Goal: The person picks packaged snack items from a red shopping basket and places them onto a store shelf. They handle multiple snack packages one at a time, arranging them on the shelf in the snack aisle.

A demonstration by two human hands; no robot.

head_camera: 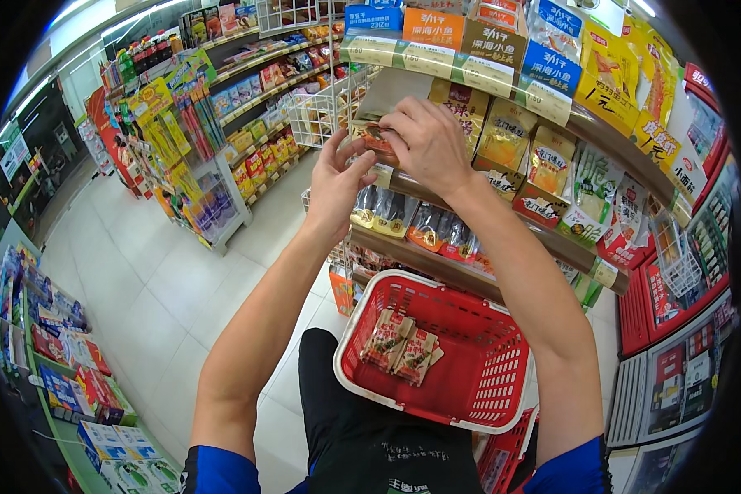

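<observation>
My right hand (429, 142) reaches into the left end of a snack shelf, its curled fingers gripping a small snack packet (376, 139). Close to the packet's left side is my left hand (343, 185), palm turned inward with fingers apart; it appears to hold nothing. Below my arms, a red plastic shopping basket (451, 395) with a white rim stands in front of my lap. Several beige and red snack packets (401, 349) lie in its left half.
Boxed snack packets (503, 139) fill the shelf right of my hand. A brown shelf edge (432, 191) runs beneath it. White wire baskets (312, 120) hang at the left. Another display stand (204, 204) rises from the tiled floor (179, 290). Red crates (639, 302) stand at right.
</observation>
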